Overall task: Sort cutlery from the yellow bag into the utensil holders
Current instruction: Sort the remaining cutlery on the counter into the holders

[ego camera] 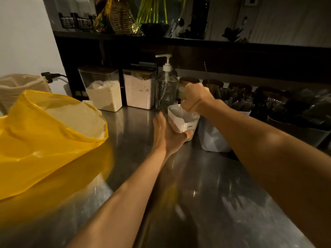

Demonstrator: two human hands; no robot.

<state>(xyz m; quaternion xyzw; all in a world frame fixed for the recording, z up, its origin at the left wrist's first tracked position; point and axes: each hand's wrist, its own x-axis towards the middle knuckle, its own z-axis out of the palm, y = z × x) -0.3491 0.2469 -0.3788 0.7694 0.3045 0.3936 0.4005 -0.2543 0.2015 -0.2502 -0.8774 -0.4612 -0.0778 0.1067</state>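
Two hands at one white holder

Both hands meet at the small white holder, which stands on the steel counter. The left hand cups it, thumb across the front. The right hand hangs over its rim with fingers curled; what it grips, if anything, I cannot tell. The yellow bag lies open, well to the left. Dark cutlery stands in other holders at right.

A crumpled yellow plastic bag is lying at left, its mouth gaping open. A small white plastic utensil holder is standing slightly tilted just beside a taller pale holder, while dark cutlery is bristling upright behind them.
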